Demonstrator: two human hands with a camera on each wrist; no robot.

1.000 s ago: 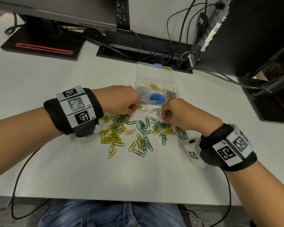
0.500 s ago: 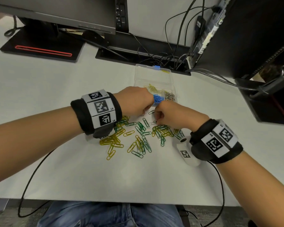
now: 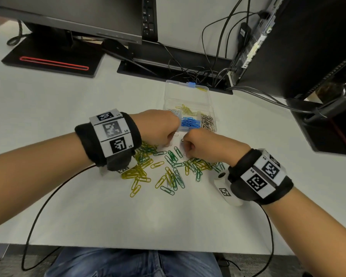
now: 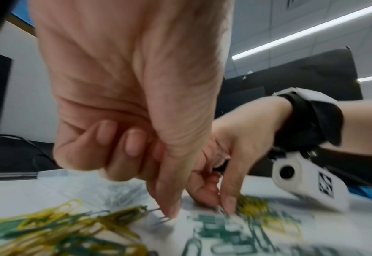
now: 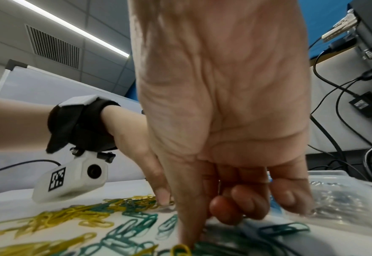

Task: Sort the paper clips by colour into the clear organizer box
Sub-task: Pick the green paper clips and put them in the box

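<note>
Yellow and green paper clips (image 3: 168, 168) lie scattered on the white desk (image 3: 68, 108). Behind them stands the clear organizer box (image 3: 188, 86), holding pale, yellow, blue (image 3: 190, 123) and silver clips in separate compartments. My left hand (image 3: 169, 144) is just in front of the box with its fingers curled. Its thumb tip (image 4: 169, 212) pinches a pale clip (image 4: 161, 220) against the desk. My right hand (image 3: 185, 153) is beside it, outer fingers curled. Its thumb (image 5: 189, 233) and forefinger pinch down on a clip among the green ones; that clip's colour is blurred.
Monitor stands (image 3: 48, 56), a cable tray with tangled wires (image 3: 188, 70) and a black computer case (image 3: 298, 47) line the back and right. Cables from both wrist cameras trail off the front edge (image 3: 38, 216).
My left hand went from the pile up to the box's left compartment and has come back down to the desk in front of the box. My right hand stayed at the pile's far edge.
</note>
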